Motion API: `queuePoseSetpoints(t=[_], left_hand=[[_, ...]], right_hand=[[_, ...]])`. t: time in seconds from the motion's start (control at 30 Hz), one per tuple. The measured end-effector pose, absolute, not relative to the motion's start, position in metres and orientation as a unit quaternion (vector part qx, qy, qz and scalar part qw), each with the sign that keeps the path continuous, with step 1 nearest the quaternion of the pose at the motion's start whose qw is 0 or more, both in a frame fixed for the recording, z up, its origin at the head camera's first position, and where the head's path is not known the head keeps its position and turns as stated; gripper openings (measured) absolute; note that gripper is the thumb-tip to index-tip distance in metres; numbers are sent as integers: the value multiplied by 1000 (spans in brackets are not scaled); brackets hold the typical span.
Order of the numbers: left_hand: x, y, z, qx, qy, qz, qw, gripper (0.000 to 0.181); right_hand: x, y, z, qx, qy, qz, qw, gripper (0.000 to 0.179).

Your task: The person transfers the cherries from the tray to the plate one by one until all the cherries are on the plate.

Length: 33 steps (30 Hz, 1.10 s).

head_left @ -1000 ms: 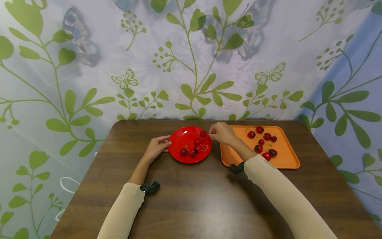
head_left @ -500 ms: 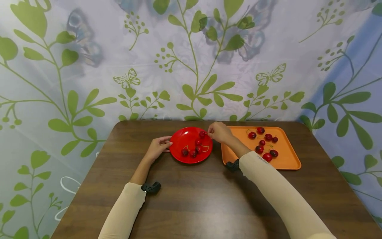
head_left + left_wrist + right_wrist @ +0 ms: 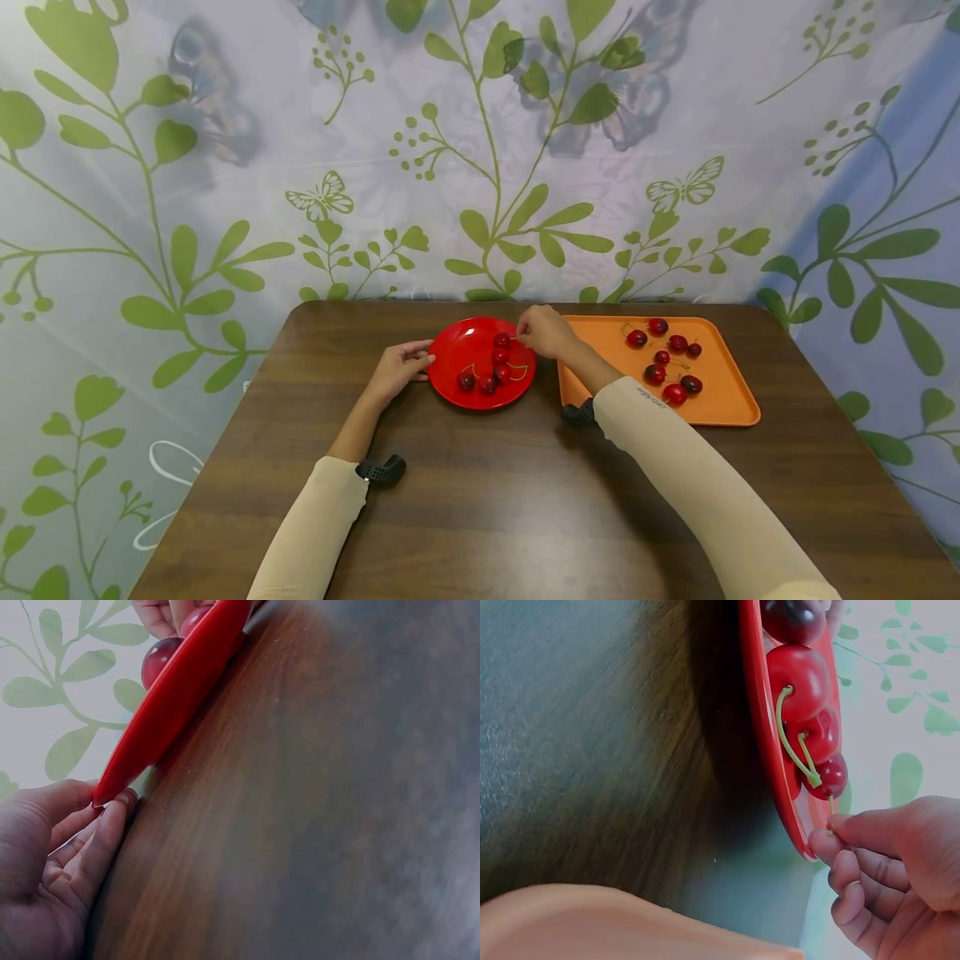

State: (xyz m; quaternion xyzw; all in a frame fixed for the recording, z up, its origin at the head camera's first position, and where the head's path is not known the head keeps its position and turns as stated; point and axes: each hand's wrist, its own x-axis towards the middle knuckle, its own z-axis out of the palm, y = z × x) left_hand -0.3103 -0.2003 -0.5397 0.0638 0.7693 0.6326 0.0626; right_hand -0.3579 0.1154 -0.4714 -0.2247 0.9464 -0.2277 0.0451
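In the head view, my left hand (image 3: 392,372) grips the left rim of a round red plate (image 3: 450,346); the left wrist view has the thumb above the rim and fingers beneath it. Above the plate's right side, my right hand (image 3: 547,333) pinches the thin green stem of a cherry (image 3: 502,340) between thumb and fingertip, clearest in the right wrist view (image 3: 831,778). Several other cherries (image 3: 487,384) with stems lie on the plate, close to the held one. Whether the held cherry touches the plate, I cannot tell.
An orange rectangular tray (image 3: 720,400) stands right of the plate, under my right forearm, with several red and dark cherries (image 3: 655,374) on it. Both lie on a brown wooden table (image 3: 480,500). A leaf-patterned cloth (image 3: 420,217) hangs behind the table's far edge.
My right hand has moved slightly left, bringing the cherry further in over the plate and nearer the other cherries. The left hand keeps its grip on the rim.
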Motion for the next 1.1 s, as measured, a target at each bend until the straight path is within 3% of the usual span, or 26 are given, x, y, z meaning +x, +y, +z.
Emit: queuePoseSetpoints(t=[0.63,1.1], left_hand=[[-313,-204,-540,63,773,629,55,40],[-313,-204,-534,72,774,625,69,43]], right_hand=[[-351,117,-473,-201,948,-247,2,6],[-317,146,-452,-187,925,-330,-33,9]])
